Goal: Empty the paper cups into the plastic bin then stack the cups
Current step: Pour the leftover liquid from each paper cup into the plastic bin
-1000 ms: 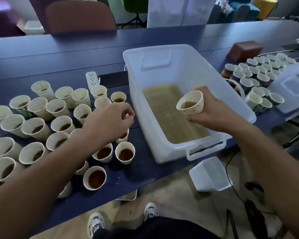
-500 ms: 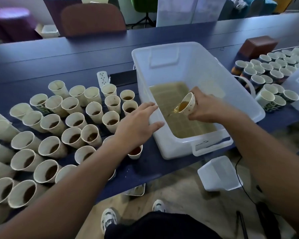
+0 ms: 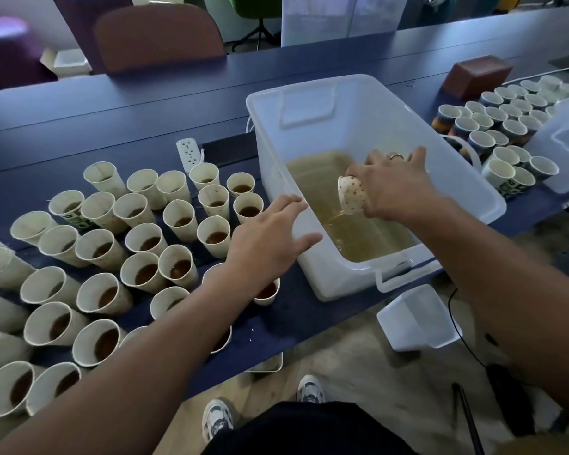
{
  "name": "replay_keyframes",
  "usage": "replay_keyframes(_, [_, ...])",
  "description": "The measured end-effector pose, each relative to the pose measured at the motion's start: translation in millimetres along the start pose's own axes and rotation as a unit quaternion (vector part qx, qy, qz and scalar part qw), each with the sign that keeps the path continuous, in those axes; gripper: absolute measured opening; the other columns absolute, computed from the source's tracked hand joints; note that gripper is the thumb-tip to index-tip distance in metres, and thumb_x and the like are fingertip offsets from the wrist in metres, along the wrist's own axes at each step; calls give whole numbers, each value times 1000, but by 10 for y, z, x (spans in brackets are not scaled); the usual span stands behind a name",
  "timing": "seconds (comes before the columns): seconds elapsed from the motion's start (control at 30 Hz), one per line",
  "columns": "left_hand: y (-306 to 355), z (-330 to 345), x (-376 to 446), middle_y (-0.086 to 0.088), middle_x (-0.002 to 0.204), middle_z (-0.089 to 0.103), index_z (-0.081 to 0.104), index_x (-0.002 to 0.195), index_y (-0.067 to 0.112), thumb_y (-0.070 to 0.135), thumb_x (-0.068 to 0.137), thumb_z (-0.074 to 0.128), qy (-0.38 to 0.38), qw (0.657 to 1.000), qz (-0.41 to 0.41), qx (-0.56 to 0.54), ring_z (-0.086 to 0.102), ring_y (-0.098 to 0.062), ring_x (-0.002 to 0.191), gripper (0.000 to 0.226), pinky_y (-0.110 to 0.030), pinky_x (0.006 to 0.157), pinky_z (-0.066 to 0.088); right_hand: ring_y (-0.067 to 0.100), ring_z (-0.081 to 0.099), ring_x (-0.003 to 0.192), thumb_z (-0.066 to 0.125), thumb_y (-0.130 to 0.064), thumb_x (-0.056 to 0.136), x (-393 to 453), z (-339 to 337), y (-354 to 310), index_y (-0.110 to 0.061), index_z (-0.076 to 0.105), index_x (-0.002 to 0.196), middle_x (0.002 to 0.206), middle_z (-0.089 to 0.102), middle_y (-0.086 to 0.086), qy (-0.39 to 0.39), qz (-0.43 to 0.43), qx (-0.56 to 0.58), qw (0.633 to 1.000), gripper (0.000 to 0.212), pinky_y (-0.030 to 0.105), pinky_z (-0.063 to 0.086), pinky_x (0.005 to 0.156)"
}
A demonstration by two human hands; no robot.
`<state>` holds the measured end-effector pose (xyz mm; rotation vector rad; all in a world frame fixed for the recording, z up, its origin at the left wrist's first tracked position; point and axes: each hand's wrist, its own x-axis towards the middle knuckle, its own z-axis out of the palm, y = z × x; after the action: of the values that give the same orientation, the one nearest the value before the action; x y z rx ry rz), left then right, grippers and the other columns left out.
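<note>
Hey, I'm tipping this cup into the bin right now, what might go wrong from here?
1. The left hand hovers open just above full paper cups packed tightly together; a careless reach may topple several.
2. The right hand holds the spotted cup tipped above the brown liquid in the plastic bin; pouring from there may splash.
3. A power strip lies right beside the cups, so a spill might reach it.

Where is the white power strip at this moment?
In the head view, the white power strip lies on the dark blue table, left of the plastic bin, at the far edge of the left group of paper cups.
</note>
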<state>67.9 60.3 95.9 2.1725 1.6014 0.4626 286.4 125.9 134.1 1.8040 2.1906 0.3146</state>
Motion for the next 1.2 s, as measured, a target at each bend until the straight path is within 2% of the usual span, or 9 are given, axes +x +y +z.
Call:
replay_keyframes(0.3, [-169,-20,2,20,139,45,52,137,34,44,95,61,-4,998,44,-42,60,-12,96,45,-43,86,52,31,53,113,75,-47,74,-270,-89,-75,-32,42,134,122,46,3,13,126,259,957,70,49,32,98])
replay_keyframes(0.4, [-332,-115,-35,16,111,61,61,125,32,31,93,60,-1,999,17,-29,60,-13,89,32,-37,80,50,23,52,106,80,-42,73,-465,-214,-165,-30,48,124,109,49,-4,105,125,425,890,62,46,43,96])
replay_keyframes(0.47, [-468,-158,-87,15,95,67,65,116,32,28,92,59,-16,999,-23,-19,57,-11,82,25,-33,73,47,7,55,96,83,-38,75,-649,-334,-264,-33,48,117,102,55,-14,137,98,528,832,55,30,50,86])
replay_keyframes(0.57, [-647,-164,-216,17,83,62,64,104,36,31,92,59,-42,996,-85,-2,57,-10,87,14,-29,64,42,-3,61,96,87,-34,72,-938,-501,-506,-38,47,116,99,61,-28,138,51,644,751,59,17,53,76])
replay_keyframes(0.67, [-760,-123,-323,15,83,64,63,97,34,38,92,59,-72,991,-111,13,59,-14,87,7,-30,65,43,3,61,106,83,-40,68,-1194,-470,-762,-44,48,120,110,62,-25,102,-12,701,705,63,20,54,82])
replay_keyframes(0.77, [-823,-67,-414,15,73,60,56,78,36,35,89,57,-90,986,-138,-13,57,-16,78,11,-32,64,43,5,57,113,84,-36,71,-1370,-262,-1027,-42,45,127,119,59,-23,22,-66,708,703,68,17,48,89])
replay_keyframes(0.87, [-872,16,-492,16,76,64,66,93,37,28,87,57,-85,981,-171,-32,61,-17,85,15,-36,75,52,5,57,115,86,-22,75,-1414,129,-1301,-38,47,126,119,58,-22,-52,-84,699,709,66,15,46,90])
replay_keyframes(1.0, [-914,173,-495,16,78,64,65,102,35,32,89,59,-80,980,-177,-30,62,-18,89,14,-38,78,52,10,55,115,88,-29,69,-1399,900,-1497,-41,52,123,119,60,-19,-82,-56,631,769,66,41,48,96])
replay_keyframes(1.2, [-961,390,-339,9,99,57,66,110,29,42,95,56,-80,982,-158,68,60,-20,99,23,-35,74,46,2,50,113,86,-35,62,-1319,1447,-1549,-46,52,116,118,57,-23,-56,-2,607,793,64,39,44,100])
